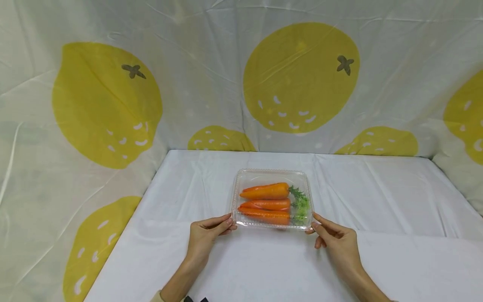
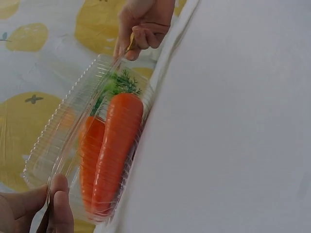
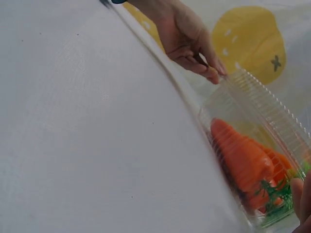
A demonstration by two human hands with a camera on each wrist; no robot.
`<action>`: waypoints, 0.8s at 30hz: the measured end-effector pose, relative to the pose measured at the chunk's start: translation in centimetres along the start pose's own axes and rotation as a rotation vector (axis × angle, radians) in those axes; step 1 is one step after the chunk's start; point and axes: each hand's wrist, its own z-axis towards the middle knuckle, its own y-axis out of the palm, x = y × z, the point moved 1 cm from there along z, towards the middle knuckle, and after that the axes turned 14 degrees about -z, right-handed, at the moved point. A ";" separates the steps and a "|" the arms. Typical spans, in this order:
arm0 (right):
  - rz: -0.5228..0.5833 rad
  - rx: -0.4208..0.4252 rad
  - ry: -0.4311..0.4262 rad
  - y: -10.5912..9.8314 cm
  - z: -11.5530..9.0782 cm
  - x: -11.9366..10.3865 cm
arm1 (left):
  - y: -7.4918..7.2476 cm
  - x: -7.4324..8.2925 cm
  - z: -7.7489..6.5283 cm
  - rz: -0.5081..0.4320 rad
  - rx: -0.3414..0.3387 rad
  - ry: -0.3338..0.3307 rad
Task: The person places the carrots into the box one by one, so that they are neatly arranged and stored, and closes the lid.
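Note:
A clear plastic clamshell box (image 1: 272,174) with a ribbed rim is on the white-covered table, its lid down. Inside lie several orange carrots (image 1: 266,191), their green leafy tops (image 1: 300,203) toward the right. At the front left corner my left hand (image 1: 203,237) pinches the rim between thumb and fingers. My right hand (image 1: 341,242) pinches the front right corner in the same way. The left wrist view shows the box (image 2: 73,121) from its side, with the left thumb and fingers (image 2: 60,204) on the rim. In the right wrist view, the right hand (image 3: 303,204) is partly cut off.
White cloth (image 1: 396,260) with creases covers the table. Behind and to the left hangs a pale curtain (image 1: 203,75) printed with large yellow lemons, meeting the table's back and left edges. A small dark object (image 1: 196,299) shows at the bottom edge of the head view.

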 end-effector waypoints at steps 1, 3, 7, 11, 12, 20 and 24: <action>-0.013 0.006 0.000 0.0 0.0 0.0 | 0.0 0.0 0.0 -0.003 0.005 -0.004; -0.025 0.015 0.012 0.0 -0.1 -0.1 | 0.0 -0.1 0.0 -0.001 0.017 -0.015; -0.032 0.015 0.042 -0.2 -0.1 -0.3 | 0.1 0.0 -0.1 0.011 0.040 -0.039; -0.029 0.007 0.038 -0.3 0.1 -0.3 | 0.1 0.0 -0.1 0.017 0.052 -0.055; -0.033 0.008 0.035 -0.4 0.1 -0.3 | 0.1 0.0 -0.1 0.019 0.053 -0.055; -0.052 0.017 0.053 -0.4 0.1 -0.2 | 0.6 0.0 -0.6 0.014 0.066 -0.033; -0.057 0.015 0.045 -0.4 0.3 -0.1 | 0.4 0.0 -0.4 0.029 0.053 -0.046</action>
